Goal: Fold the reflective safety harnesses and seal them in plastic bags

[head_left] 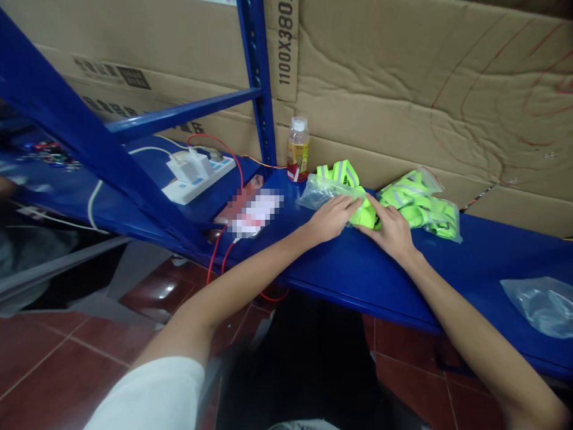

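My left hand (333, 218) has its fingers closed on a clear plastic bag (320, 190) on the blue shelf. Opposite it, my right hand (393, 232) grips a folded neon-yellow reflective strap (367, 215), thumb and fingers on either side of it. The strap is at the bag's right end; how much of it lies inside is hidden by my fingers. Behind the bag, more strap loops (339, 173) with a grey stripe stand up. Just right of my right hand lies a pile of bagged neon straps (418, 203).
A bottle (298, 149) with a white cap stands behind the bag. Left are a phone with a cable, blurred over, and a white power strip (201, 179) beside a blue upright (257, 77). Another clear bag (544, 304) lies at right. Cardboard (403, 89) backs the shelf.
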`<state>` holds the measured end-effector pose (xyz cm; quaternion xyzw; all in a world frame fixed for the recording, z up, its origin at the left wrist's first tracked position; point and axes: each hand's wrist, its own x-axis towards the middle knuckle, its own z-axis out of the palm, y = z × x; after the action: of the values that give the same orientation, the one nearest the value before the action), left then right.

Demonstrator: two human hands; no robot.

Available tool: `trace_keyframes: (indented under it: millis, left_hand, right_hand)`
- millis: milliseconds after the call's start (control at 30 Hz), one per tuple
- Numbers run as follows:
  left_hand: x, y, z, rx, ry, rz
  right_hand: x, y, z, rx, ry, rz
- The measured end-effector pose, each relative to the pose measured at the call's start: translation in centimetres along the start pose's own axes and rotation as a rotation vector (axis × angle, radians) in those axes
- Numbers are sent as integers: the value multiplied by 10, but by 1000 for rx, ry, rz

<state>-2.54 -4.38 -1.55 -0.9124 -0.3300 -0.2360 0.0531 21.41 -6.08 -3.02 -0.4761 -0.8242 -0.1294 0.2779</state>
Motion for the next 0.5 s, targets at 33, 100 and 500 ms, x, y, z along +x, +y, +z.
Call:
trace_keyframes:
  millis: [33,100,500]
  left_hand:
    - [3,0,-5,75,9,8]
    - [11,-2,-13,166,64,26]
    - [36,-13,-1,142,23,90]
  right_hand:
    - [0,0,1,15,4,11]
    - [1,-1,2,50,24,33]
    - [3,9,-19,113,94,-47]
